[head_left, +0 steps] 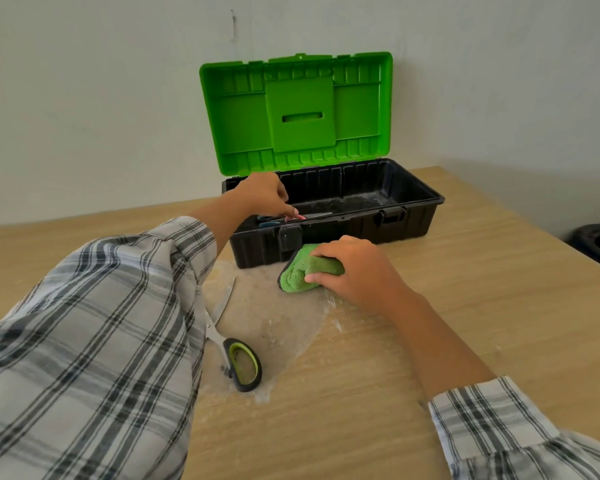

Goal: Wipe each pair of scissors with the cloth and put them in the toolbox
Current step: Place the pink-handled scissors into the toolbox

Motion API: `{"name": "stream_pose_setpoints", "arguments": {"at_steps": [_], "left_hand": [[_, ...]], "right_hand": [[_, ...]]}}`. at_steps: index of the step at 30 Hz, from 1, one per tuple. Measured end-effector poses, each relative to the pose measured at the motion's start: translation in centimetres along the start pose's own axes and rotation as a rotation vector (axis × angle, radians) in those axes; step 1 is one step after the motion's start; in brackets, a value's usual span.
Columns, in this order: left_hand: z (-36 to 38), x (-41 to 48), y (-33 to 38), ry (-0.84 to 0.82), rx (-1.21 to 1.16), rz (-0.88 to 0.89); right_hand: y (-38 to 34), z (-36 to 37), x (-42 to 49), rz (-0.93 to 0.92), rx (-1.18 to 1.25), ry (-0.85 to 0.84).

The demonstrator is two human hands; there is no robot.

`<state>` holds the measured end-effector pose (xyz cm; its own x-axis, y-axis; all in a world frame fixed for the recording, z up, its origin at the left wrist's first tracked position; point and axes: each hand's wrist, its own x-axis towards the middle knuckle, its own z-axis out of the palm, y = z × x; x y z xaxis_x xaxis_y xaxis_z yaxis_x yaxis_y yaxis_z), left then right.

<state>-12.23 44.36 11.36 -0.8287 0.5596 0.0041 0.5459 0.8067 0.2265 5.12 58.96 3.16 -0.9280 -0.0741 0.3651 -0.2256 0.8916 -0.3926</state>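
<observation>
Black plastic toolbox (pixel 413 188), green lid up, centre frame, held blue-handled scissors (pixel 312 215); left hand (pixel 262 195) over them, grip unclear. Right hand (pixel 354 268) clutched bunched fluffy green cloth (pixel 298 275).

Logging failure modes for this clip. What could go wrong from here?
1. The left sleeve lies over the green-handled scissors; pulling that arm back could drag them through the whitish residue on the table.
2. The toolbox floor looks dusty, so the blue-handled scissors that the left hand holds inside it may pick up dirt.
3. The cloth gripped by the right hand rests on that residue and may smear it.
</observation>
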Motion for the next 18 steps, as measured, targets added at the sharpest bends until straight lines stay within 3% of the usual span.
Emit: {"name": "stream_pose_setpoints", "arguments": {"at_steps": [6, 18], "left_hand": [[-2.2, -4.0, -0.9, 0.124, -0.115, 0.001], [-3.1, -14.1, -6.7, 0.455, -0.421, -0.097]], "right_hand": [[-2.6, -1.9, 1.3, -0.002, -0.055, -0.027], [-10.5, -3.5, 3.7, 0.008, -0.055, 0.084]]}}
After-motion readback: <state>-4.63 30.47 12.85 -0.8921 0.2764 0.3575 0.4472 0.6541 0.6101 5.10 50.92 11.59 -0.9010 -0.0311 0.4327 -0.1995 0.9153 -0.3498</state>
